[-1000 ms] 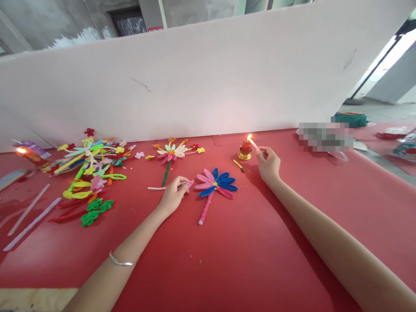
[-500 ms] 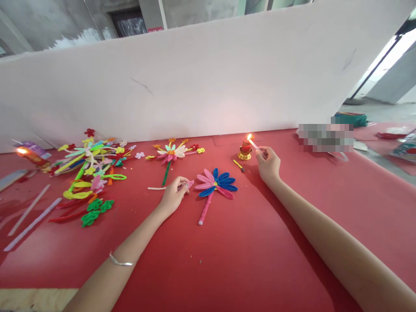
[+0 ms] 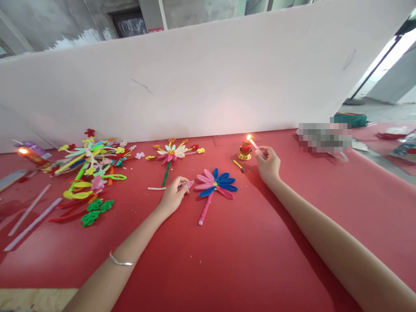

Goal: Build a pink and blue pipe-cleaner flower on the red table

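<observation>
My right hand [image 3: 269,165] pinches a whitish glue stick [image 3: 256,147], its tip at the flame of a red candle [image 3: 246,147] in a gold holder. Pinched in my left hand [image 3: 173,196] is a small pink pipe-cleaner piece [image 3: 191,184], mostly hidden by the fingers. Just right of that hand lies a pink and blue pipe-cleaner flower [image 3: 224,178] with a pink wrapped stem. Behind the left hand is a multicoloured pipe-cleaner flower [image 3: 172,151] with a green stem. A white pipe cleaner [image 3: 156,188] reaches up to the left fingers.
Many pipe-cleaner flowers [image 3: 89,151] are heaped at the left, with green flower shapes [image 3: 94,212] before them. A second lit candle [image 3: 35,160] stands far left near two pale sticks [image 3: 32,225]. A short yellow stick [image 3: 238,165] lies before the candle. A white panel [image 3: 201,82] rises behind.
Almost nothing differs. The glue stick stays at the candle flame, and my left hand keeps its hold on the pink piece.
</observation>
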Available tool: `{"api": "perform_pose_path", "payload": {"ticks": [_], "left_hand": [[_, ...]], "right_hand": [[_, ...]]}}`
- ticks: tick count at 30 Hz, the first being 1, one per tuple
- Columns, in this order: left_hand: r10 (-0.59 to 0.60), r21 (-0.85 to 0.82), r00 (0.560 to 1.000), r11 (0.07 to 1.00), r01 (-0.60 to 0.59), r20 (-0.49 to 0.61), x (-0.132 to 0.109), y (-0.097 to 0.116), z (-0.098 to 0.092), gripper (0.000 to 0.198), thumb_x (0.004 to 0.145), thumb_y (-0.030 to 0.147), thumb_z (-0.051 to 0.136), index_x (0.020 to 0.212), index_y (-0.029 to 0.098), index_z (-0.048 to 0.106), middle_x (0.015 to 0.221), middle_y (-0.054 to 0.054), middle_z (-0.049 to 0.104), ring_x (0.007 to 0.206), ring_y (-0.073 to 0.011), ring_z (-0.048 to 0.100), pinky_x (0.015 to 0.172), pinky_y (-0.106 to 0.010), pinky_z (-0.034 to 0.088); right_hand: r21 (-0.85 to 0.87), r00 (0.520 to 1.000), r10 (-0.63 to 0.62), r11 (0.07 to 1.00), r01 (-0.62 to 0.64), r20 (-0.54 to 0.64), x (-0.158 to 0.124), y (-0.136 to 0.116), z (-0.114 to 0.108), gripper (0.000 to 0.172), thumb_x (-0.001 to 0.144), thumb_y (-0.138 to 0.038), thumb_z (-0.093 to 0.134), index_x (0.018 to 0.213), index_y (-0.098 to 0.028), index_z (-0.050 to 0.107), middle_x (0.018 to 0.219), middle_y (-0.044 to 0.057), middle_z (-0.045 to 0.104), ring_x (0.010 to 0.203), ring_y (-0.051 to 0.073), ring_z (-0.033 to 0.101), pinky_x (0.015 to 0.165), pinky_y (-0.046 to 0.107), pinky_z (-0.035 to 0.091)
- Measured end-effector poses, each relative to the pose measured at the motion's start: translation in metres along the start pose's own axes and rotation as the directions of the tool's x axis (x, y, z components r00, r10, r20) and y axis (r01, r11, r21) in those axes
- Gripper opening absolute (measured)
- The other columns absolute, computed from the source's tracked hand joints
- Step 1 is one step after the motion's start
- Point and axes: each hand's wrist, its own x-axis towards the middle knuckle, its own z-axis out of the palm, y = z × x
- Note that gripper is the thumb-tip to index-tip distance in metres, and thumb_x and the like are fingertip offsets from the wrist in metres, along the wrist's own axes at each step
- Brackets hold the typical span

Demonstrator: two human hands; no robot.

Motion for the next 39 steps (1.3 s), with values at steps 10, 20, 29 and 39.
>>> {"api": "perform_pose_path", "payload": {"ticks": [10, 20, 29, 39], "left_hand": [[-0.004, 0.014, 1.000, 1.000, 0.004, -0.005, -0.0001, 0.0014, -0.0002, 0.022, 0.082, 0.040, 0.047, 0.089, 0.019, 0.050, 0.066, 0.001, 0.057, 0.055, -0.0108, 0.050, 0.051, -0.021, 0.035], [-0.013, 0.004, 1.000, 1.000, 0.013, -0.005, -0.0007, 0.0034, 0.0000, 0.022, 0.082, 0.040, 0.047, 0.089, 0.019, 0.050, 0.067, 0.001, 0.058, 0.056, -0.0113, 0.052, 0.052, -0.022, 0.036], [-0.007, -0.003, 1.000, 1.000, 0.007, -0.003, 0.0002, 0.0008, 0.0003, 0.021, 0.082, 0.039, 0.046, 0.089, 0.019, 0.050, 0.066, 0.002, 0.058, 0.053, -0.0109, 0.050, 0.052, -0.022, 0.036], [0.012, -0.005, 1.000, 1.000, -0.012, 0.001, -0.0002, 0.0009, 0.0004, 0.023, 0.082, 0.040, 0.046, 0.090, 0.019, 0.050, 0.068, 0.001, 0.058, 0.057, -0.0117, 0.052, 0.054, -0.022, 0.036]], "right_hand": [[-0.014, 1.000, -0.019, 1.000, 0.019, -0.003, -0.0014, -0.0036, -0.0012, 0.028, 0.074, -0.041, 0.053, 0.091, -0.020, 0.060, 0.059, -0.005, 0.040, 0.055, 0.012, 0.040, 0.054, 0.024, 0.032], [-0.010, 0.999, -0.037, 0.999, 0.037, -0.008, -0.0016, -0.0015, -0.0004, 0.029, 0.075, -0.043, 0.052, 0.091, -0.020, 0.059, 0.057, -0.005, 0.039, 0.054, 0.012, 0.039, 0.054, 0.024, 0.032], [-0.001, 1.000, -0.030, 1.000, 0.030, -0.005, -0.0016, -0.0024, -0.0012, 0.030, 0.075, -0.044, 0.053, 0.091, -0.020, 0.060, 0.059, -0.005, 0.041, 0.055, 0.012, 0.041, 0.054, 0.024, 0.033], [0.059, 1.000, -0.012, 0.998, 0.012, 0.007, 0.0003, 0.0019, 0.0005, 0.028, 0.079, -0.043, 0.047, 0.091, -0.019, 0.058, 0.073, 0.000, 0.057, 0.066, 0.014, 0.052, 0.062, 0.026, 0.039]]}}
